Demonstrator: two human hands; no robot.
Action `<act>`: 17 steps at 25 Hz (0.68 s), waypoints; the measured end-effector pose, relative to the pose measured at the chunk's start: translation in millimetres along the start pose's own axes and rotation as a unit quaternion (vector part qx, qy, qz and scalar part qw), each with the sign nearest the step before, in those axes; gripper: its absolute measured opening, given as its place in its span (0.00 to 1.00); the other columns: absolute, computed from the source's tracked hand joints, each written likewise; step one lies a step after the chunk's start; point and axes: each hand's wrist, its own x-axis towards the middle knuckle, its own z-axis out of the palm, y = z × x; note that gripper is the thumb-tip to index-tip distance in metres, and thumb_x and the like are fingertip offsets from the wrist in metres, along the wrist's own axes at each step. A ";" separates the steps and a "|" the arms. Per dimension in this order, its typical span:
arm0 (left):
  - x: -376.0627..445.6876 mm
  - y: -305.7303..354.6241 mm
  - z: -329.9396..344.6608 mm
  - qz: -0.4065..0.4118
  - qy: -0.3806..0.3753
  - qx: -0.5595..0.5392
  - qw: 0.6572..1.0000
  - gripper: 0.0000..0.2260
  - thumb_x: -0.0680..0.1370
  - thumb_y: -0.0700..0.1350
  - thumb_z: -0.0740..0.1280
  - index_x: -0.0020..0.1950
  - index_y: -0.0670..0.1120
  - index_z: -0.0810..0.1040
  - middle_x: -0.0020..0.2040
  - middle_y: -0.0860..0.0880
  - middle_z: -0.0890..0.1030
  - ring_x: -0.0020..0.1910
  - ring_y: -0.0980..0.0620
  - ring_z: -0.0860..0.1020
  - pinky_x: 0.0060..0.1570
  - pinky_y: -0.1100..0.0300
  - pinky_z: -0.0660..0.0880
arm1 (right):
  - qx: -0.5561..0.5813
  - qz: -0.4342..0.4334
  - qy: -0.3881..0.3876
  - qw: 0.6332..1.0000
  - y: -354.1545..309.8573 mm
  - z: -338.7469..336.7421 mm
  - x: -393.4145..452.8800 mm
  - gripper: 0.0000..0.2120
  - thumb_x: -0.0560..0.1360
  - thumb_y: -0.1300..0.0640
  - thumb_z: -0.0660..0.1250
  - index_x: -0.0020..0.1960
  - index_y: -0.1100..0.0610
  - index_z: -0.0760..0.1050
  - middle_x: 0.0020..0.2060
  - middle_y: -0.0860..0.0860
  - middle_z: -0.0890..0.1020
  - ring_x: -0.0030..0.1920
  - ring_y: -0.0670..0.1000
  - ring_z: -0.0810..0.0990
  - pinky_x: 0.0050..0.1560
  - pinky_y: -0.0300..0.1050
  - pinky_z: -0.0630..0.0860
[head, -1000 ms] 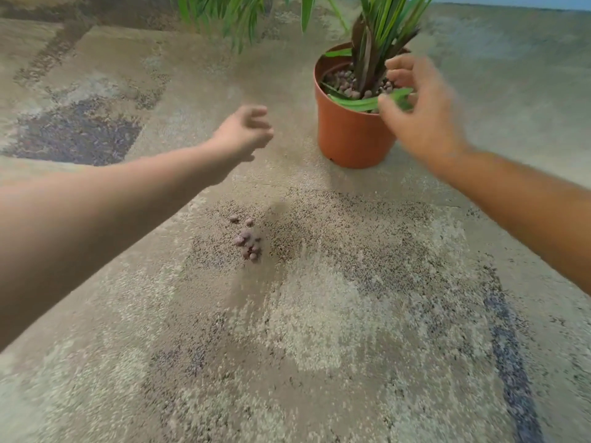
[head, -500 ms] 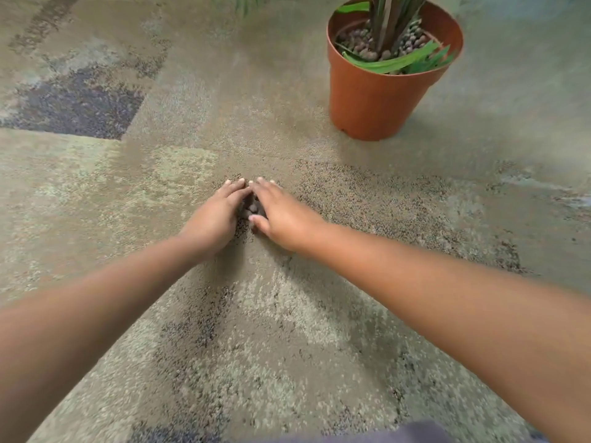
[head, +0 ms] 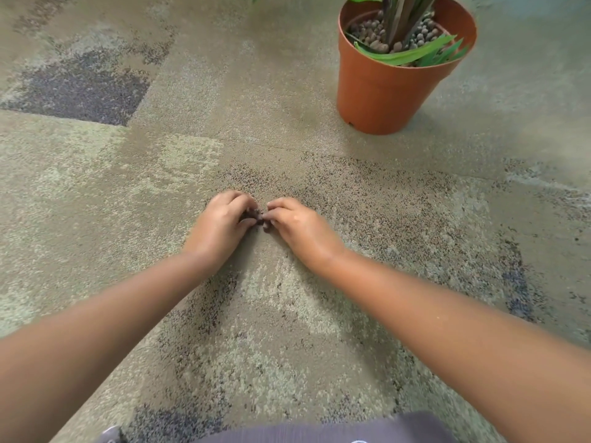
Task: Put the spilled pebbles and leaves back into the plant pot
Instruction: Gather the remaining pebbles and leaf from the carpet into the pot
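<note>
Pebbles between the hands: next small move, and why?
Probably close both hands under the pebbles and lift. The left hand and right hand already cup the small pile from both sides on the carpet, and the plant pot stands apart, ahead and to the right.

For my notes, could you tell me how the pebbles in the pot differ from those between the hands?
The pot pebbles are many and lie exposed around the stems; the carpet pebbles are few, bunched and half hidden by fingers. The first sit in the pot, the second on the carpet. Both look brownish.
</note>
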 end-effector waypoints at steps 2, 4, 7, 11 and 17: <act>1.4 1.9 1.1 -0.030 0.005 -0.014 0.999 0.09 0.73 0.41 0.67 0.52 0.43 0.77 0.52 0.46 0.78 0.53 0.48 0.73 0.48 0.60 0.66 | 0.021 0.011 0.001 1.000 2.6 -4.5 -4.7 0.12 0.72 0.63 0.67 0.56 0.58 0.79 0.57 0.51 0.79 0.52 0.49 0.79 0.56 0.39 0.75; 3.1 2.7 -0.6 -0.031 0.001 -0.015 0.999 0.09 0.73 0.42 0.67 0.53 0.44 0.77 0.51 0.46 0.78 0.51 0.48 0.74 0.46 0.60 0.66 | 0.045 0.049 0.005 0.998 3.9 -8.2 -5.3 0.12 0.72 0.66 0.67 0.55 0.57 0.79 0.56 0.50 0.80 0.52 0.47 0.79 0.56 0.32 0.69; 3.4 3.1 -3.8 0.007 -0.022 0.007 1.000 0.12 0.73 0.43 0.67 0.56 0.45 0.78 0.51 0.45 0.77 0.51 0.47 0.74 0.45 0.60 0.66 | 0.150 0.179 0.048 0.971 2.9 -14.3 -3.0 0.11 0.74 0.64 0.66 0.53 0.54 0.80 0.51 0.49 0.82 0.47 0.45 0.80 0.49 0.32 0.76; 5.2 6.7 -6.0 0.035 -0.042 0.033 0.998 0.11 0.74 0.43 0.66 0.55 0.44 0.79 0.50 0.44 0.76 0.50 0.46 0.73 0.43 0.60 0.65 | 0.376 0.349 0.077 0.855 2.4 -24.1 -12.8 0.10 0.72 0.64 0.68 0.49 0.53 0.80 0.46 0.50 0.82 0.44 0.48 0.82 0.46 0.43 0.81; 9.5 11.3 -8.7 0.024 -0.049 0.025 0.998 0.07 0.73 0.43 0.67 0.49 0.43 0.79 0.48 0.45 0.76 0.48 0.48 0.73 0.44 0.61 0.66 | 0.583 0.455 0.110 0.664 7.6 -36.9 -33.1 0.08 0.72 0.68 0.66 0.50 0.61 0.78 0.47 0.58 0.82 0.44 0.50 0.84 0.42 0.39 0.81</act>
